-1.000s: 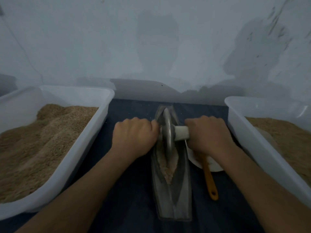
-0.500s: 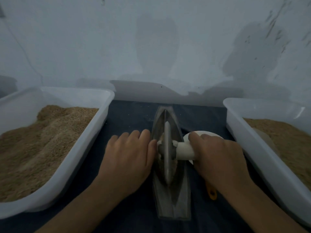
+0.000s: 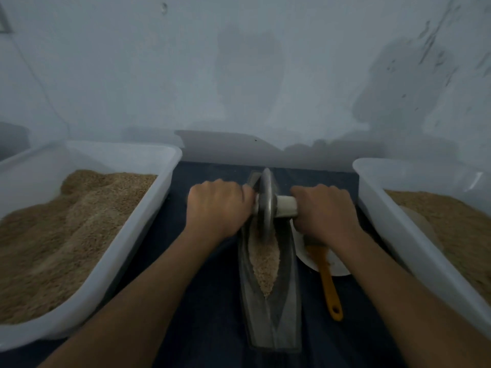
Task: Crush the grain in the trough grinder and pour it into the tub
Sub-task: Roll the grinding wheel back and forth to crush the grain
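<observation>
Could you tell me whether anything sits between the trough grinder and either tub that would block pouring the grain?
Toward the left tub only bare dark cloth shows. Toward the right tub, a white plate with a yellow-handled brush lies flat beside the grinder.

Trough grinder: dull grey metal. Wheel: grey; its handle off-white. Grain in trough: pale tan, speckled. Left tub and right tub: translucent white, fill tan-brown (finer-looking tone at right). Brush: orange-yellow. Plate: white. Cloth: dark navy. Wall: pale blue-grey, blotchy.
</observation>
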`<action>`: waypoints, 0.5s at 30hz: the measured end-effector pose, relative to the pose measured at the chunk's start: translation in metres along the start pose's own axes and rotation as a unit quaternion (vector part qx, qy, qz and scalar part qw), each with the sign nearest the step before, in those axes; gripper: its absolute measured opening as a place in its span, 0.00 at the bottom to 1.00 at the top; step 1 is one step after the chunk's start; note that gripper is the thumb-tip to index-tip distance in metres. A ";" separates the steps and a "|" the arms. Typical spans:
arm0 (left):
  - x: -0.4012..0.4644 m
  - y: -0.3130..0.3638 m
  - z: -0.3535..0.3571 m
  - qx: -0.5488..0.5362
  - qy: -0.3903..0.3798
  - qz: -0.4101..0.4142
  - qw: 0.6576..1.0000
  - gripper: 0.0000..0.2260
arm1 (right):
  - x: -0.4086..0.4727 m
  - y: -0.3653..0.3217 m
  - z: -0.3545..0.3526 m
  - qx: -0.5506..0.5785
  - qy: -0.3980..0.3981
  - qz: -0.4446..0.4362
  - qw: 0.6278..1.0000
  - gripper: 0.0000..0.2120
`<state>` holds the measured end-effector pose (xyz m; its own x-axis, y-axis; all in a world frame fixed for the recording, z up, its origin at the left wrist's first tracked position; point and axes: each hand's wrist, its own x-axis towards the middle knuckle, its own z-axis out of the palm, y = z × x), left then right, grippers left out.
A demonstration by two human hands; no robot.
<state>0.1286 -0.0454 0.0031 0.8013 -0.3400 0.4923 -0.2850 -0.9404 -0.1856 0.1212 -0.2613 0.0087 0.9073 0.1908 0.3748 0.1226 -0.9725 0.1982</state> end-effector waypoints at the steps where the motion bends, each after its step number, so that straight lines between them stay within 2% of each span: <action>1: -0.017 0.003 -0.005 -0.013 0.015 0.005 1.000 0.13 | -0.014 -0.003 -0.001 0.001 0.014 0.000 1.000 0.11; 3: -0.048 0.004 -0.013 -0.052 0.047 -0.005 0.998 0.16 | -0.046 -0.008 -0.005 0.013 0.030 -0.013 0.999 0.14; 6: -0.079 0.005 -0.024 -0.087 0.083 0.000 0.993 0.15 | -0.084 -0.007 -0.011 0.047 0.076 -0.035 0.995 0.20; 10: -0.066 -0.002 -0.020 -0.096 0.090 0.019 0.991 0.14 | -0.079 -0.005 -0.009 0.010 0.091 -0.058 0.994 0.20; 12: -0.049 -0.004 -0.010 -0.035 0.062 0.034 0.997 0.13 | -0.050 -0.005 -0.005 -0.008 0.084 -0.053 0.995 0.19; 15: -0.011 -0.006 0.006 0.054 -0.010 0.032 0.998 0.08 | 0.000 0.003 0.001 -0.015 0.007 -0.042 0.999 0.14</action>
<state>0.1250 -0.0365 -0.0065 0.7935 -0.3986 0.4599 -0.2784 -0.9097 -0.3082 0.1215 -0.2646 0.0087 0.8885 0.2736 0.3684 0.1857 -0.9485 0.2566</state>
